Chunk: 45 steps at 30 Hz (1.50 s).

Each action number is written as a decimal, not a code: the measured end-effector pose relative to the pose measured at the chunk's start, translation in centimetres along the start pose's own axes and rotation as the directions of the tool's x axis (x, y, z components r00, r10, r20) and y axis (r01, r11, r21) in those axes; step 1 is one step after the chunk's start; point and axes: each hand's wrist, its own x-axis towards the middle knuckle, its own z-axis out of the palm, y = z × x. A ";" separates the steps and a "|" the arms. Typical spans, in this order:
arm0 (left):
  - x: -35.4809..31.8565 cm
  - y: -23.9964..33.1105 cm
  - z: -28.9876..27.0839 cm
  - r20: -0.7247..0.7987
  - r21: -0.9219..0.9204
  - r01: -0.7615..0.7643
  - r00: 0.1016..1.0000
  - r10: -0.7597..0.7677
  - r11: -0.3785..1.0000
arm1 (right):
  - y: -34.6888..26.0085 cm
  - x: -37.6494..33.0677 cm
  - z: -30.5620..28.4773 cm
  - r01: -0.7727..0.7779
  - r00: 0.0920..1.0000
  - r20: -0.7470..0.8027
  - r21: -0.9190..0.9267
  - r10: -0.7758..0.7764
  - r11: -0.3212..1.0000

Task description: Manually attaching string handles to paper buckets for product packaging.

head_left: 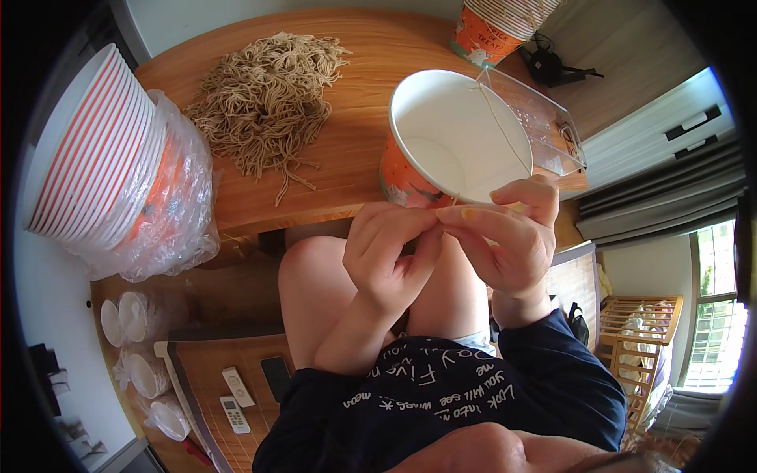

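Observation:
A large white-lined paper bucket (430,118) with an orange printed outside stands tilted toward me at the table's near edge. A thin beige cord (498,120) runs from its far rim across the opening toward my right hand. A short bit of cord shows at the near rim, just above my fingertips. My left hand (392,254) and my right hand (509,236) meet in front of the bucket, thumbs and forefingers pinched together on the cord's end, which the fingertips mostly hide. The other fingers of my right hand are curled up near the rim.
A tangled heap of beige cords (264,106) lies on the wooden table (363,39). Stacked paper buckets (95,158), partly in clear plastic, stand at left. More finished-looking buckets (493,31) are at the back. A clear tray (544,130) sits right of the bucket.

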 end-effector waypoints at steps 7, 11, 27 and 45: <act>-0.6 -0.1 -0.1 0.006 -0.131 0.177 0.984 -0.178 0.975 | -0.4 -0.3 0.3 -0.042 0.998 -0.033 0.104 0.046 0.994; -0.5 -0.3 -0.1 0.026 -0.189 0.237 0.971 -0.237 0.953 | -0.4 -1.0 0.4 -0.025 1.000 -0.012 0.064 0.026 0.998; -0.5 0.6 -0.6 0.087 -0.196 0.301 0.953 -0.289 0.933 | -0.1 -1.1 1.7 -0.091 0.992 -0.075 0.141 0.102 0.986; -0.3 0.9 -0.9 0.026 -0.190 0.281 0.959 -0.281 0.941 | -0.8 -0.8 1.2 -0.154 0.983 -0.080 0.145 0.167 0.977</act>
